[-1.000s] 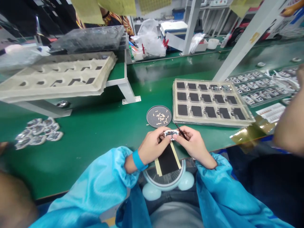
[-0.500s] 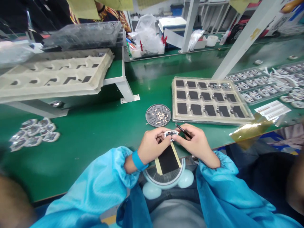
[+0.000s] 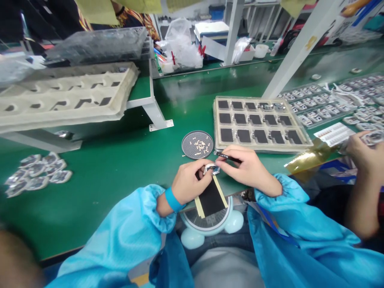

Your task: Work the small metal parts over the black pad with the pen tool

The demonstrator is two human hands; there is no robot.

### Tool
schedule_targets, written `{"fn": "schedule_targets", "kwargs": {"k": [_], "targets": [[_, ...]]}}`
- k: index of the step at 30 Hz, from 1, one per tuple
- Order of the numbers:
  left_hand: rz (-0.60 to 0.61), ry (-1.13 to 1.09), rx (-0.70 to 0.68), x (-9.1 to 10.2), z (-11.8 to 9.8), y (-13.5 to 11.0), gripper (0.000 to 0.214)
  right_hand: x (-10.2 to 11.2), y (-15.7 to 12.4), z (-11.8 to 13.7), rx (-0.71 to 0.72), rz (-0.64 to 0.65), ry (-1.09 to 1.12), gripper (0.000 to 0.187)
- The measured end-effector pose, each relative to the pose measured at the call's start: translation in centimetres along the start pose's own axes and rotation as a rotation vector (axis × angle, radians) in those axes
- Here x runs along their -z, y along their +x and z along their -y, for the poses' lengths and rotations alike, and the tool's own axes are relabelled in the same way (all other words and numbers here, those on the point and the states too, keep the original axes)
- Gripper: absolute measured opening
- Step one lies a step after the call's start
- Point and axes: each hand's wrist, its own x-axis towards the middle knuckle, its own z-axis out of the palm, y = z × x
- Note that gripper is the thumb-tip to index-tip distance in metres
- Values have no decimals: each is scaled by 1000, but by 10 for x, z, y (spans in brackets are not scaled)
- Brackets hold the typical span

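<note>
My left hand (image 3: 192, 180) is closed on a small white-rimmed part (image 3: 211, 168) with a dark, shiny inside. Just right of it, my right hand (image 3: 244, 165) grips black tweezers (image 3: 228, 157), their tip side pointing left. The right fingertips are close to the part; whether they touch it I cannot tell. Below the hands, a black sheet with yellow tape edges (image 3: 212, 199) hangs over the table edge, above a round pale-blue fan (image 3: 207, 230). A grey perforated round dish (image 3: 186, 150) with several tiny pale pieces lies just beyond my hands.
A tray with dark squares (image 3: 255, 147) lies right of the dish. Several white-rimmed parts (image 3: 37, 170) cluster at the left. A raised shelf holds a beige tray (image 3: 99, 114). At the right, a co-worker's hand (image 3: 364, 154) holds a similar part, near a printed label sheet (image 3: 334, 134).
My right hand has drawn back slightly from the part, and the tweezers lie flatter, pointing left. A co-worker's hand has come in at the right. The whole view has shifted a little.
</note>
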Motion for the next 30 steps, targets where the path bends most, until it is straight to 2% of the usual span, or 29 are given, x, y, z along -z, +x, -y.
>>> {"fn": "schedule_targets", "kwargs": {"k": [6,13,18,22,25,28,30], "targets": [[31,-12,26,0,-1,-1,19,-2,-4,-10,110,96,20,13],[30,18,37,2,2,-1,26,-3,-10,-10,180,143,-96,20],[23,21,44,5,-1,0,26,-4,-4,-7,175,178,-182,18],[-32,31,39,7,-1,2,22,0,7,-1,167,249,-204,12],[-55,-173,132,7,4,7,16,4,18,3,170,279,-139,9],[-72,-443,257,5,9,11,16,9,36,5,163,154,-142,10],[-77,-547,303,4,10,13,17,9,51,7,142,85,-278,11]]}}
